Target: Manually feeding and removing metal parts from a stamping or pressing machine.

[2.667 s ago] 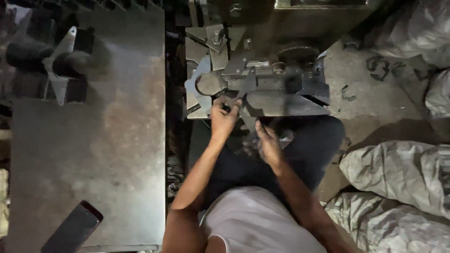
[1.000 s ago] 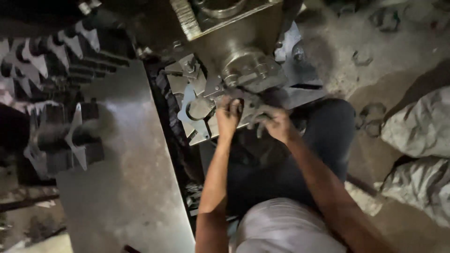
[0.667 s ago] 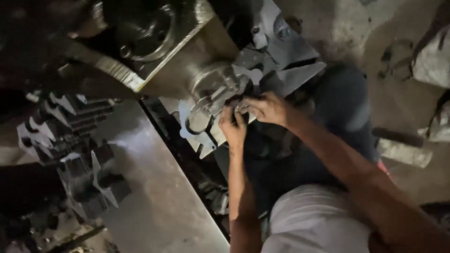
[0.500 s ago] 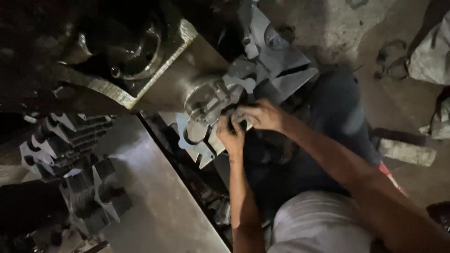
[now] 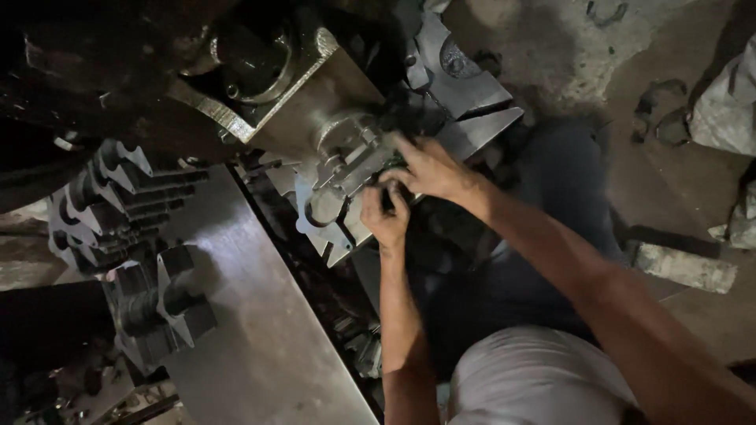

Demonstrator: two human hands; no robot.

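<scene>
Hands first, since they sit nearest the middle of the frame: my left hand (image 5: 384,216) is curled, fingers bent onto the lower edge of a flat steel blank (image 5: 327,224) that pokes out from the press die (image 5: 354,157). My right hand (image 5: 425,167) comes in from the right with fingers spread over the top of the die, fingertips pressing on the same spot; whether it actually pinches the blank or only steadies it, I cannot tell, because the fingers cover the contact. The blank lies at centre frame, partly under the tooling, its notched end hanging toward the lower left.

Left of that, the bench (image 5: 260,330) runs diagonally down the frame as a bare steel sheet. At its left edge stand stacks of cut parts (image 5: 134,236) threaded on rods, several rows deep, so I judge a good share of pieces is already made.

Farther off, at upper centre, sits the heavy press body (image 5: 260,71), dark and oily. More plates (image 5: 465,79) lie at upper right, and a sack (image 5: 728,102) rests on the floor at the right edge.

As I read it, the piece is being seated or drawn from the die; it has not joined the stacks yet.
</scene>
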